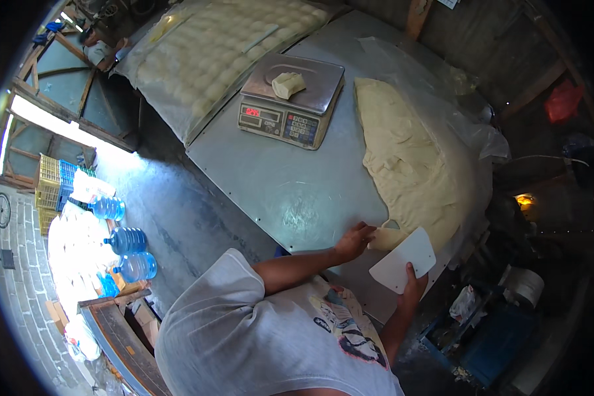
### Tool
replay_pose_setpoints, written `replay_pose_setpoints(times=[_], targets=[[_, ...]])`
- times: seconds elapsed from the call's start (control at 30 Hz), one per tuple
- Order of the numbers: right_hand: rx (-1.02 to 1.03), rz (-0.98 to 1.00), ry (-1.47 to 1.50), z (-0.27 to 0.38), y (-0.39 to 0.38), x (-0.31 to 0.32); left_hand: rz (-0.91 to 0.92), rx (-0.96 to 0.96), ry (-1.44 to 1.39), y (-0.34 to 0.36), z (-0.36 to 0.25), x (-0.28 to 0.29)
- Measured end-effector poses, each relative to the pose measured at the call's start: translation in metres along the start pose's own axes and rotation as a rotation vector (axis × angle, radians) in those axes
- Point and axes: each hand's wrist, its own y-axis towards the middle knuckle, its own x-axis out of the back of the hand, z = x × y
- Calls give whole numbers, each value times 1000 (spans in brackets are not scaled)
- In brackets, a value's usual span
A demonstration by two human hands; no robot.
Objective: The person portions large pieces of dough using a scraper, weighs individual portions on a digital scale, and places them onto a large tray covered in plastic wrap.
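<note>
A large mass of pale dough [409,158] lies on the metal-topped table [290,191], on its right side. My left hand [356,243] is closed on the left end of a strip of dough [388,239] at the mass's near edge. In my right hand [412,288] is a flat white dough scraper [404,261] with rounded corners, gripped by its lower edge. The scraper's upper edge overlaps the dough beside the strip, and I cannot tell whether it touches. Farther off, a cut piece of dough [288,85] rests on a digital scale [280,122] with a lit red display.
Clear plastic sheeting [485,142] borders the dough mass on the right. Rows of dough balls [211,49] under plastic fill the far left table. Large blue water bottles [127,240] and stacked crates [48,181] stand at left. Another person [99,53] is at the far left.
</note>
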Motion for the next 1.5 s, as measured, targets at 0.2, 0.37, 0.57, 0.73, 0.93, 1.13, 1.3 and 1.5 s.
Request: replay_pose_setpoints(times=[0.2,0.37,0.57,0.73,0.93,1.13,1.3,1.5], targets=[[261,-101,-236,7,-2,-27,-140,-122,44,30,11,27],[453,61,-864,-20,8,-111,76,-75,435,18,47,80],[269,96,-1207,2,1,-197,112,2,289,16,64,91],[226,19,-1301,-30,48,-231,-32,-150,200,22,66,98],[282,-41,-835,-54,87,-190,-444,-21,3,136,16,220],[205,-75,-464,-63,23,-156,-698,-3,1092,241,81,349],[56,-201,-281,-67,-6,-152,-579,196,701,272,81,358],[46,-213,-238,-53,-5,-174,-446,243,-18,297,116,435]])
